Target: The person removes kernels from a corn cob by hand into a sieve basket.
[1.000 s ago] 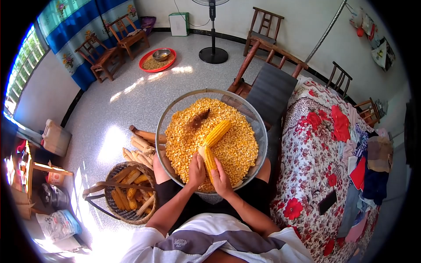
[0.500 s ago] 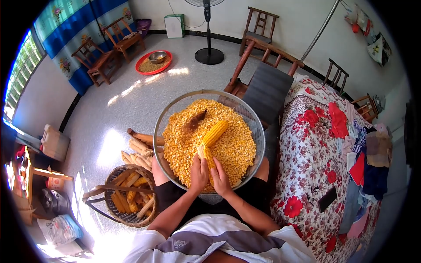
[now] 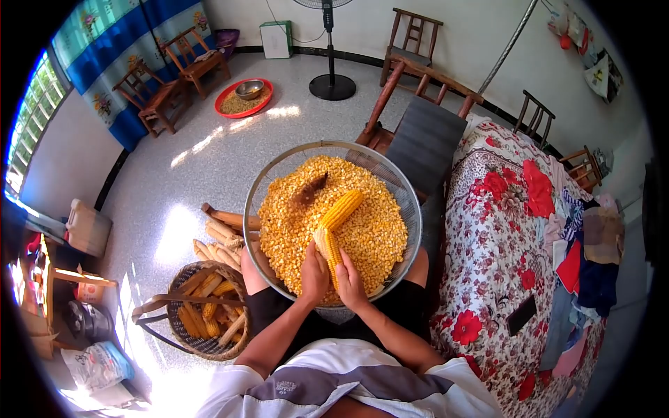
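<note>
A large round mesh basket [image 3: 252, 209] of loose corn kernels [image 3: 293, 230] rests on my lap. Over its near part, my left hand [image 3: 314, 273] and my right hand [image 3: 350, 281] are closed around a corn cob [image 3: 333, 256]. The cob's left side near the top is pale and bare, while yellow kernels cover the side by my right hand. My left thumb presses along it; the undersides of the fingers are hidden. Just beyond, a full yellow corn cob [image 3: 343, 210] lies on the kernels, with a brown, tuft-like piece [image 3: 306, 193] farther left.
A wicker basket [image 3: 240, 348] of corn cobs stands by my left leg, with bare cobs [image 3: 221, 252] on the floor behind it. A padded chair [image 3: 425, 143] and a flower-patterned bed [image 3: 481, 279] are on the right. A standing fan [image 3: 332, 87] is ahead.
The held cob has turned slightly, and both hands have shifted a little around it. The other corn cob and the brown piece stay in place on the kernels.
</note>
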{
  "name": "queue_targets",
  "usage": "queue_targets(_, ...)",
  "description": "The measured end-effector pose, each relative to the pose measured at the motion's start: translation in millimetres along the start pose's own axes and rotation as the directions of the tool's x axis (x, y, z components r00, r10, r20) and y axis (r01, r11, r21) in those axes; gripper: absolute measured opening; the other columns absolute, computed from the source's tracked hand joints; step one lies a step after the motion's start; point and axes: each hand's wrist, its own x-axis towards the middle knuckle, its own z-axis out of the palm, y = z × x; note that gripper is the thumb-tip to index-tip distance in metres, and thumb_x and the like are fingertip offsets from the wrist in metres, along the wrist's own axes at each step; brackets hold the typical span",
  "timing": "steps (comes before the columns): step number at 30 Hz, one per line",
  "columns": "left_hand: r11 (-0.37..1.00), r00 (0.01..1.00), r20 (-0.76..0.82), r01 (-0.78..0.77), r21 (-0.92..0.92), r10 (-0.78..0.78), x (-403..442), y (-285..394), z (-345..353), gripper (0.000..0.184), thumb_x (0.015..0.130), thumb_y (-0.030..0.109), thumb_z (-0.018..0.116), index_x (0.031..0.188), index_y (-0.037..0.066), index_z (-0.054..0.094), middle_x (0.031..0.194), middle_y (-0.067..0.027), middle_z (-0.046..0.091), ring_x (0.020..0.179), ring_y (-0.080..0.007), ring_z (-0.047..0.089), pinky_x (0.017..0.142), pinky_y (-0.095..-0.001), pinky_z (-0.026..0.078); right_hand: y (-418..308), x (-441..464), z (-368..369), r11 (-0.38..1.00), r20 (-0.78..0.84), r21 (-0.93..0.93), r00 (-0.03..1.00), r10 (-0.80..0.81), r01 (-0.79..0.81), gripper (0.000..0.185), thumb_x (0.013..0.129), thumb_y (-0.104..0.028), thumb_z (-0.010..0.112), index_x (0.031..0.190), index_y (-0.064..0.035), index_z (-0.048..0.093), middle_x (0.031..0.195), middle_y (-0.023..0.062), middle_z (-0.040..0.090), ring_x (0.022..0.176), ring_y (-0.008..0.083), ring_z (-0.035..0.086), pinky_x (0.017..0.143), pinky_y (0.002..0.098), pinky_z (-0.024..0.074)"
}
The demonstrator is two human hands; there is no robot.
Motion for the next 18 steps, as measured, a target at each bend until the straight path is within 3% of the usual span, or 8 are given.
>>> queue_targets(1,0.997,0.997,0.022,0.077,0.004,-0.077,0,5,-2,0.037,0.102,0.021,0.037,0.13,-0.002,0.044,0.085,-0.0238,0.064,0.075,-0.0354,0.064,0.067,-0.0418,0.049,5,0,0,1.0,-0.019,0.026,1.0,0.0,0.0,0.049,0.102,-0.022,0.039,0.143,0.0041,0.032,0.14,0.0235,0.044,0.129,0.0302,0.045,0.105,0.0362,0.0355)
queue_targets(5,0.999,0.998,-0.026,0.048,0.0,-0.048,1,-9,4,0.035,0.1,0.018,0.039,0.129,-0.001,0.047,0.08,-0.0227,0.064,0.07,-0.0322,0.064,0.064,-0.0398,0.049,12,-2,-1,0.994,-0.027,0.079,0.996,0.08,-0.077,0.048,0.103,-0.022,0.037,0.143,0.0039,0.031,0.14,0.0209,0.044,0.128,0.028,0.045,0.106,0.0356,0.0346)
queue_targets(8,0.995,0.998,0.038,-0.039,-0.095,0.043,0,-7,4,0.03,0.099,0.018,0.042,0.119,0.0,0.055,0.083,-0.0218,0.063,0.073,-0.0329,0.063,0.065,-0.0398,0.048,10,-1,-1,0.983,-0.156,0.183,0.988,0.015,0.014,0.048,0.103,-0.022,0.037,0.144,0.0017,0.03,0.139,0.0166,0.043,0.126,0.0249,0.044,0.106,0.0344,0.0343)
queue_targets(10,0.974,0.969,0.095,-0.226,-0.02,0.226,-3,-9,4,0.029,0.099,0.02,0.044,0.1,-0.004,0.06,0.082,-0.0173,0.059,0.071,-0.0272,0.057,0.065,-0.0351,0.045,16,-1,0,0.984,-0.15,0.177,0.988,0.027,0.0,0.047,0.103,-0.022,0.037,0.143,0.0011,0.031,0.138,0.0166,0.044,0.125,0.0248,0.045,0.104,0.0343,0.0352)
queue_targets(13,0.993,0.986,0.118,-0.119,-0.004,0.118,-4,-1,3,0.032,0.1,0.023,0.044,0.086,-0.003,0.056,0.078,-0.0153,0.055,0.07,-0.0263,0.053,0.063,-0.0371,0.043,19,-3,0,0.989,-0.083,0.133,0.994,0.071,-0.06,0.044,0.103,-0.023,0.038,0.141,-0.0007,0.035,0.131,0.017,0.049,0.12,0.0251,0.049,0.1,0.0349,0.0387)
queue_targets(17,0.981,0.979,0.071,-0.191,-0.033,0.193,-2,-11,5,0.036,0.101,0.026,0.042,0.082,-0.002,0.053,0.073,-0.0149,0.052,0.066,-0.0261,0.051,0.061,-0.0384,0.041,5,-3,4,0.996,-0.093,0.08,0.994,0.059,-0.051,0.041,0.103,-0.025,0.038,0.137,-0.0017,0.039,0.121,0.0138,0.054,0.111,0.0214,0.053,0.094,0.0329,0.0416)
queue_targets(18,0.99,0.987,0.089,-0.127,-0.053,0.132,-4,-12,5,0.037,0.101,0.028,0.042,0.083,-0.003,0.055,0.075,-0.017,0.053,0.069,-0.0315,0.053,0.063,-0.0402,0.042,1,-2,5,0.996,-0.112,0.087,0.993,0.043,-0.034,0.041,0.103,-0.026,0.039,0.136,-0.0016,0.04,0.12,0.0141,0.054,0.11,0.0221,0.054,0.093,0.0334,0.0421)
